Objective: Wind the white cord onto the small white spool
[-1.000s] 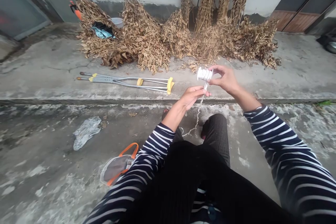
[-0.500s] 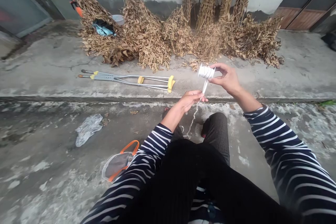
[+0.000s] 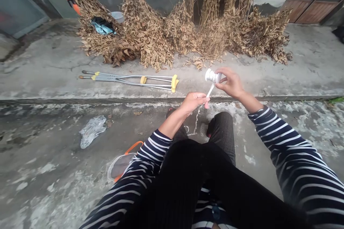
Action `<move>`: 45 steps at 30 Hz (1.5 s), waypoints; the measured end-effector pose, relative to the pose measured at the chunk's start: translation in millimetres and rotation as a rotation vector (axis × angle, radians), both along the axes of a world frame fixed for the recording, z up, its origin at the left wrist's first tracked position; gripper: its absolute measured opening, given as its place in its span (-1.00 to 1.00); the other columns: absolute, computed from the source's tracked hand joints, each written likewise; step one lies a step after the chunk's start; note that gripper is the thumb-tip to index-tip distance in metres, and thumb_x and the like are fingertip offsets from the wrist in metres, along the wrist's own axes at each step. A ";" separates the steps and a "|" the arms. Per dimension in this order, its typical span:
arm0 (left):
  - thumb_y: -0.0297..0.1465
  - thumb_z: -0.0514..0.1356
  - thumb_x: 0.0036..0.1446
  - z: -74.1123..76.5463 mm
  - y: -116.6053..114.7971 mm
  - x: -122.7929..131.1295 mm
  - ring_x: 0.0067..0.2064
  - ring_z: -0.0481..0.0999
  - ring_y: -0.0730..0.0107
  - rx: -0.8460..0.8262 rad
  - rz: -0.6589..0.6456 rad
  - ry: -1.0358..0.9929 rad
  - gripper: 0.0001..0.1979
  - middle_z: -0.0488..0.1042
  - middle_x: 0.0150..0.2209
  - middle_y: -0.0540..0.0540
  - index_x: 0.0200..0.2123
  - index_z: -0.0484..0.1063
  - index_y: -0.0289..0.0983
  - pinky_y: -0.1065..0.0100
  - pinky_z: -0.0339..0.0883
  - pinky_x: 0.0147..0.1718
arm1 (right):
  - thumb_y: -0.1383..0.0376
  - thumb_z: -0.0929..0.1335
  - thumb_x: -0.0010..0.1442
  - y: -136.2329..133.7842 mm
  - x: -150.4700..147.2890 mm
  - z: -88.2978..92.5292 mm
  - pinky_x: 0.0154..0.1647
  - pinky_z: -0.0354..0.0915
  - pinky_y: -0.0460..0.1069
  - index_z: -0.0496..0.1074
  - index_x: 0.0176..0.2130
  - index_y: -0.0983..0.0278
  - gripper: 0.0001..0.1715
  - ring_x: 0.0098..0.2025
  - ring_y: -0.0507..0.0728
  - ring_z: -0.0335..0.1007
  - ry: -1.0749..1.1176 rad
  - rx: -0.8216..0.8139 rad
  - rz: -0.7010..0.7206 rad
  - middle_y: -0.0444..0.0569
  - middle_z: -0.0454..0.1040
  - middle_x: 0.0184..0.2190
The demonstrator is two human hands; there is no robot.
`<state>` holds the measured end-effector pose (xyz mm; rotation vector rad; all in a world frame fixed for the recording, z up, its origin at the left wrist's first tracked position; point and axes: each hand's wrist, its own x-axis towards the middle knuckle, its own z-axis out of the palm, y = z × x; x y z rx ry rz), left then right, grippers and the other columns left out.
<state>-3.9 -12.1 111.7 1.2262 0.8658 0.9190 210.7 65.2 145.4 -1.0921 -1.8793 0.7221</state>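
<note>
My right hand grips a white spool by its right end, thumb below and fingers above. Some dark line shows across the spool's winding. From the spool a flat white cord runs down to my left hand, whose thumb and fingers pinch it. Below the left hand the cord's loose end dangles, kinked, between my knees, with a small loop near the ground. Both hands are held out in front of my knees, a short gap apart.
Silver crutches with yellow pads lie on the raised concrete ledge. Behind them dry plant stalks are heaped against the wall. A crumpled clear plastic bag and an orange-handled bag are on the ground at left.
My left hand's fingers have closed more firmly on the cord. The spool has tilted and shifted slightly right in my right hand. The view has moved a little.
</note>
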 end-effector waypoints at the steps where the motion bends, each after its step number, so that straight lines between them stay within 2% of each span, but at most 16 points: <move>1: -0.14 0.40 0.08 1.7 -1.1 -2.4 -0.37 0.52 0.37 -0.016 -0.004 -0.005 -0.63 0.57 -0.50 -0.11 -0.57 0.54 -0.30 0.30 0.33 -0.13 | 0.39 0.52 -0.11 1.3 3.1 -5.0 -0.11 0.57 0.10 0.59 -0.12 0.15 -0.52 0.06 0.27 0.47 -0.021 0.003 0.005 0.02 0.51 0.07; 6: -0.13 0.47 0.00 11.8 2.7 -18.2 -0.42 0.57 0.32 -0.102 0.007 -0.122 -0.64 0.52 -0.57 -0.06 -0.41 0.58 -0.33 0.29 0.38 -0.24 | 0.34 0.50 -0.03 1.3 15.4 -30.2 -0.14 0.53 0.13 0.57 -0.06 0.18 -0.53 0.09 0.32 0.44 -0.091 0.049 0.077 0.10 0.52 0.06; 10: -0.17 0.46 0.06 25.9 13.3 -23.7 -0.43 0.58 0.35 -0.088 0.012 -0.176 -0.65 0.50 -0.58 -0.04 -0.39 0.55 -0.35 0.32 0.40 -0.25 | 0.33 0.46 0.06 -1.4 17.8 -49.0 0.00 0.49 0.24 0.54 0.00 0.19 -0.54 0.14 0.37 0.37 -0.202 0.172 0.167 0.16 0.51 0.07; 15: -0.28 0.40 0.19 43.6 33.9 -12.9 -0.45 0.57 0.43 -0.085 0.065 -0.235 -0.73 0.48 -0.58 0.00 -0.39 0.50 -0.36 0.36 0.43 -0.21 | 0.28 0.43 0.17 -8.1 14.6 -65.8 0.11 0.42 0.32 0.49 0.05 0.23 -0.57 0.10 0.38 0.39 -0.295 0.274 0.252 0.20 0.50 0.07; 17: -0.32 0.37 0.22 46.7 44.4 -6.8 -0.44 0.57 0.45 -0.113 0.090 -0.230 -0.76 0.48 -0.56 0.01 -0.38 0.49 -0.37 0.36 0.45 -0.18 | 0.29 0.43 0.16 -13.9 12.4 -68.3 0.08 0.45 0.30 0.48 0.05 0.23 -0.56 0.10 0.38 0.39 -0.296 0.246 0.259 0.19 0.51 0.07; 19: -0.36 0.35 0.25 46.0 56.4 -1.8 -0.43 0.58 0.46 -0.139 0.103 -0.224 -0.79 0.49 -0.55 0.01 -0.36 0.48 -0.38 0.36 0.46 -0.14 | 0.31 0.44 0.11 -21.7 9.6 -67.9 -0.03 0.51 0.24 0.48 0.07 0.21 -0.50 0.09 0.38 0.41 -0.276 0.185 0.257 0.17 0.51 0.07; 22: -0.41 0.33 0.25 37.3 75.7 2.0 -0.43 0.58 0.49 -0.179 0.125 -0.219 -0.85 0.50 -0.54 0.02 -0.32 0.49 -0.39 0.36 0.47 -0.11 | 0.35 0.46 0.01 -36.7 5.0 -62.6 -0.18 0.55 0.13 0.43 0.17 0.20 -0.30 0.05 0.33 0.45 -0.193 0.055 0.232 0.13 0.50 0.08; 26: -0.44 0.31 0.25 19.3 96.3 1.0 -0.46 0.55 0.49 -0.271 0.172 -0.185 -0.88 0.48 -0.57 0.01 -0.32 0.50 -0.38 0.36 0.47 -0.13 | 0.36 0.47 -0.01 -55.5 0.7 -51.1 -0.17 0.55 0.05 0.36 0.29 0.18 -0.13 -0.06 0.20 0.50 -0.061 -0.145 0.222 0.05 0.48 0.08; 29: -0.48 0.26 0.27 8.5 101.9 0.5 -0.47 0.54 0.49 -0.327 0.177 -0.190 -0.90 0.50 -0.56 -0.02 -0.31 0.51 -0.41 0.36 0.47 -0.14 | 0.34 0.50 -0.02 -62.4 -2.2 -44.3 -0.17 0.55 0.00 0.45 0.24 0.16 -0.18 -0.16 0.11 0.49 0.014 -0.281 0.223 0.02 0.47 0.09; 34: -0.49 0.29 0.20 -13.6 100.5 3.8 -0.51 0.49 0.49 -0.350 0.136 -0.170 -0.89 0.47 -0.58 -0.03 -0.39 0.51 -0.40 0.38 0.45 -0.24 | 0.36 0.56 -0.09 -63.7 -8.6 -39.7 -0.14 0.54 -0.03 0.59 0.03 0.21 -0.38 -0.04 0.14 0.47 0.208 -0.394 0.262 -0.01 0.52 0.00; 37: -0.48 0.35 0.10 -34.6 100.4 2.9 -0.53 0.44 0.49 -0.332 0.078 -0.059 -0.86 0.45 -0.59 -0.03 -0.47 0.50 -0.37 0.39 0.40 -0.33 | 0.34 0.62 -0.14 -63.7 -7.8 -35.7 -0.16 0.56 0.01 0.60 -0.03 0.22 -0.38 -0.12 0.13 0.49 0.357 -0.485 0.260 -0.04 0.57 -0.08; 39: -0.50 0.38 0.02 -47.7 100.7 0.4 -0.48 0.46 0.45 -0.339 0.045 0.080 -0.91 0.51 -0.55 -0.06 -0.47 0.54 -0.37 0.36 0.40 -0.30 | 0.32 0.64 -0.16 -62.4 -4.4 -30.4 -0.17 0.59 0.05 0.60 -0.05 0.22 -0.38 -0.12 0.15 0.50 0.426 -0.524 0.235 -0.03 0.59 -0.11; 42: -0.55 0.40 -0.08 -59.7 99.0 -2.6 -0.23 0.59 0.27 -0.195 0.139 0.287 -0.91 0.64 -0.37 -0.14 -0.41 0.60 -0.35 0.30 0.43 -0.11 | 0.30 0.65 -0.15 -55.9 1.3 -20.2 -0.21 0.61 0.06 0.61 -0.06 0.21 -0.41 -0.10 0.18 0.53 0.477 -0.580 0.192 -0.01 0.62 -0.10; 45: -0.55 0.41 -0.11 -60.9 90.1 1.1 -0.01 0.58 0.16 0.034 0.293 0.279 -0.81 0.68 -0.18 -0.16 -0.33 0.65 -0.32 0.29 0.42 0.01 | 0.31 0.63 -0.11 -45.5 4.6 -13.3 -0.20 0.62 0.07 0.63 -0.06 0.22 -0.44 -0.15 0.16 0.56 0.521 -0.648 0.164 -0.03 0.64 -0.11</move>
